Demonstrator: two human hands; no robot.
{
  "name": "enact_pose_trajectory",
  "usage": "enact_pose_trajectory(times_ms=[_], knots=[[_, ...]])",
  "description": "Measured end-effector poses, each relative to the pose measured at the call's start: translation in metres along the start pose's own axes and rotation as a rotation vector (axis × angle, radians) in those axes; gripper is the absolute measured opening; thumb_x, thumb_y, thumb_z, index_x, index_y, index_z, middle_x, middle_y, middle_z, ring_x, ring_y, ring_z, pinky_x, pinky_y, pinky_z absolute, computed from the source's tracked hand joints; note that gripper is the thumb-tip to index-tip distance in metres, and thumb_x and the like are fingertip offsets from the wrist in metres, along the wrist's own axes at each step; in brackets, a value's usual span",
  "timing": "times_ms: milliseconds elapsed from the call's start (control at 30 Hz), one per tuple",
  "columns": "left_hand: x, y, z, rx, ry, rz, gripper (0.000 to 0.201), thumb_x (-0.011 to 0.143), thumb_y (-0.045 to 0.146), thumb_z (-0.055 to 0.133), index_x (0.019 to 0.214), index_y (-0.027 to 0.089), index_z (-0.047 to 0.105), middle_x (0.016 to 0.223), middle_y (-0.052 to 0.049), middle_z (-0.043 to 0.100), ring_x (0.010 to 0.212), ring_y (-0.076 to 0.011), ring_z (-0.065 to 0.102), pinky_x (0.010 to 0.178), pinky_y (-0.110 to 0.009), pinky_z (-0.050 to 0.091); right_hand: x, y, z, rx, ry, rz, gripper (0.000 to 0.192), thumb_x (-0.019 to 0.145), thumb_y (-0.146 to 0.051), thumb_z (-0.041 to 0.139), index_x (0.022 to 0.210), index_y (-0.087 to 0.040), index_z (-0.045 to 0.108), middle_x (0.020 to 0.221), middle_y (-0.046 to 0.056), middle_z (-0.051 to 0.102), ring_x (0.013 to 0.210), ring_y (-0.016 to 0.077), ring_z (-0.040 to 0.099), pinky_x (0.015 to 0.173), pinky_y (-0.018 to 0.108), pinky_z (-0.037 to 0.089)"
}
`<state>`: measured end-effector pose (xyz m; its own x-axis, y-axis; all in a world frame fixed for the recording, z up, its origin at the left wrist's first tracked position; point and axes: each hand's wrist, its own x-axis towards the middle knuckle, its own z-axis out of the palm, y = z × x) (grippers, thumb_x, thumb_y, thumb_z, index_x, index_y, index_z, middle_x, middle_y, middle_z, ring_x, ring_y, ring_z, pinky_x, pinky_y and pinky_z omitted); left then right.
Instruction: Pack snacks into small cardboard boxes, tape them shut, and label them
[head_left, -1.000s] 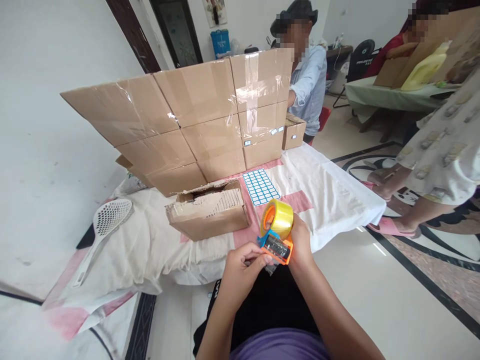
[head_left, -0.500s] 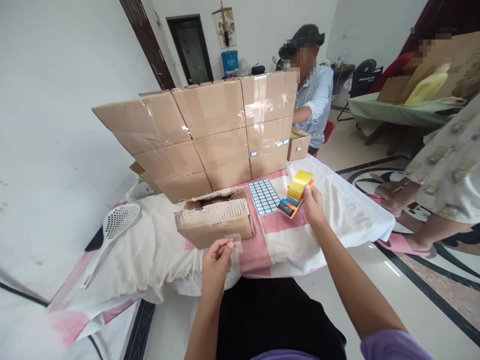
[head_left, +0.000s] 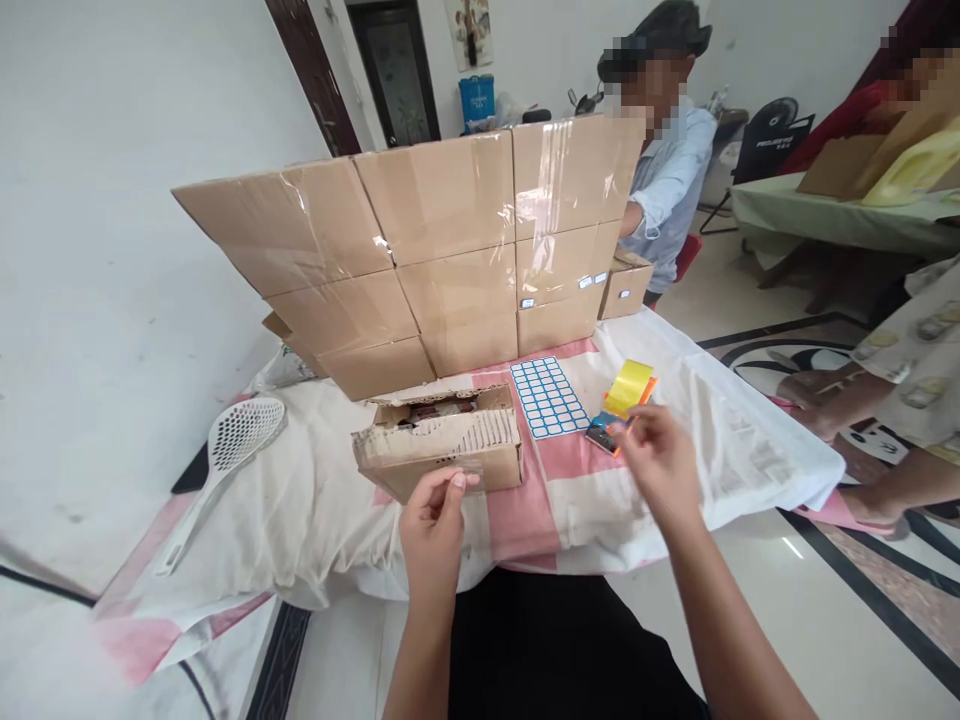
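Note:
My left hand pinches a short strip of clear tape between thumb and fingertips, just in front of a small cardboard box. That box has a torn, ragged top edge and stands open, with dark contents only partly visible. At the right, a tape dispenser with a yellow roll and orange and blue body rests on the cloth. My right hand hovers right beside it, fingers apart and slightly blurred. A sheet of blue-bordered labels lies between the box and the dispenser.
Stacked, taped cardboard boxes form a wall at the table's back, with another small box at its right end. On the left lies a white slotted skimmer. One person sits behind the boxes; another stands at right.
The tape dispenser has gone from my right hand down onto the cloth, and that hand's fingers have come off it. My left hand still pinches the tape strip. The view has shifted slightly.

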<state>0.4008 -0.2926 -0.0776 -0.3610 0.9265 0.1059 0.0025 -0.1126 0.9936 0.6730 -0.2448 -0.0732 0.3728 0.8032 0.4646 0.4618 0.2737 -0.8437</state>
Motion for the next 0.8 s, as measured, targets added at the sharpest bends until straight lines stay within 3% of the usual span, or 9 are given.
enact_pose_trajectory(times_ms=[67, 133, 233, 300, 467, 533, 633, 700, 800], knots=[[-0.003, -0.004, 0.002, 0.047, -0.063, 0.017, 0.025, 0.090, 0.044, 0.069, 0.097, 0.020, 0.072, 0.091, -0.007, 0.078, 0.062, -0.0133, 0.064, 0.056, -0.024, 0.050, -0.020, -0.039, 0.023, 0.074, -0.373, -0.217, 0.024, 0.089, -0.042, 0.072, 0.104, -0.023, 0.067, 0.083, 0.001, 0.058, 0.075, 0.0187, 0.055, 0.070, 0.033, 0.045], [-0.006, -0.009, 0.001, 0.081, -0.150, 0.028, 0.024, 0.090, 0.043, 0.069, 0.093, 0.020, 0.074, 0.089, -0.007, 0.078, 0.077, -0.0185, 0.071, 0.068, -0.027, 0.055, -0.034, -0.069, 0.046, 0.081, -0.559, -0.355, 0.025, 0.088, -0.036, 0.076, 0.108, -0.023, 0.068, 0.091, 0.003, 0.059, 0.084, 0.0205, 0.057, 0.075, 0.034, 0.047], [-0.010, -0.017, -0.003, 0.120, -0.233, 0.009, 0.024, 0.089, 0.044, 0.069, 0.089, 0.020, 0.074, 0.085, -0.006, 0.077, 0.082, -0.0210, 0.072, 0.074, -0.029, 0.056, -0.046, -0.089, 0.069, -0.008, -0.640, -0.449, 0.005, 0.091, -0.021, 0.069, 0.089, -0.020, 0.064, 0.087, 0.003, 0.058, 0.086, 0.0209, 0.055, 0.074, 0.034, 0.046], [-0.012, -0.020, -0.006, 0.131, -0.239, -0.018, 0.027, 0.089, 0.046, 0.068, 0.088, 0.020, 0.074, 0.083, -0.006, 0.077, 0.081, -0.0212, 0.072, 0.073, -0.029, 0.056, -0.050, -0.092, 0.072, -0.086, -0.678, -0.497, 0.015, 0.094, -0.014, 0.060, 0.080, -0.019, 0.060, 0.084, 0.004, 0.057, 0.084, 0.0205, 0.052, 0.071, 0.034, 0.043], [-0.009, -0.009, -0.020, 0.349, -0.137, -0.049, 0.031, 0.089, 0.048, 0.067, 0.098, 0.019, 0.074, 0.071, -0.002, 0.074, 0.063, -0.0174, 0.066, 0.060, -0.026, 0.049, -0.046, -0.101, 0.042, -0.091, -0.642, -0.593, 0.021, 0.099, -0.012, 0.052, 0.081, -0.017, 0.060, 0.080, 0.004, 0.055, 0.079, 0.0192, 0.048, 0.071, 0.035, 0.039], [-0.001, 0.002, -0.029, 0.540, 0.017, 0.075, 0.027, 0.092, 0.045, 0.065, 0.099, 0.020, 0.073, 0.062, 0.001, 0.068, 0.054, -0.0151, 0.059, 0.057, -0.027, 0.046, -0.033, -0.109, 0.021, 0.048, -0.584, -0.523, 0.014, 0.099, -0.012, 0.055, 0.089, -0.017, 0.062, 0.079, 0.002, 0.055, 0.078, 0.0170, 0.050, 0.071, 0.033, 0.039], [0.021, 0.022, -0.035, 0.751, 0.158, 0.552, 0.018, 0.094, 0.036, 0.065, 0.092, 0.022, 0.076, 0.085, -0.005, 0.075, 0.077, -0.0193, 0.067, 0.078, -0.033, 0.051, -0.002, -0.124, -0.002, 0.145, -0.583, -0.438, 0.011, 0.099, -0.013, 0.059, 0.091, -0.020, 0.065, 0.077, -0.001, 0.055, 0.073, 0.0141, 0.051, 0.067, 0.030, 0.039], [0.040, 0.034, -0.031, 0.908, 0.148, 0.805, 0.019, 0.094, 0.030, 0.064, 0.106, 0.024, 0.078, 0.125, -0.012, 0.071, 0.113, -0.0277, 0.064, 0.100, -0.043, 0.046, 0.021, -0.133, -0.006, 0.132, -0.634, -0.419, 0.011, 0.098, -0.017, 0.061, 0.089, -0.020, 0.066, 0.079, -0.001, 0.057, 0.074, 0.0136, 0.053, 0.066, 0.028, 0.039], [0.065, 0.045, -0.021, 1.111, 0.004, 0.860, 0.039, 0.099, 0.027, 0.055, 0.137, 0.025, 0.064, 0.152, -0.012, 0.056, 0.142, -0.0325, 0.046, 0.118, -0.052, 0.025, 0.051, -0.143, 0.005, 0.103, -0.777, -0.421, 0.013, 0.098, -0.018, 0.060, 0.087, -0.020, 0.068, 0.083, 0.000, 0.059, 0.079, 0.0142, 0.055, 0.072, 0.028, 0.041]])
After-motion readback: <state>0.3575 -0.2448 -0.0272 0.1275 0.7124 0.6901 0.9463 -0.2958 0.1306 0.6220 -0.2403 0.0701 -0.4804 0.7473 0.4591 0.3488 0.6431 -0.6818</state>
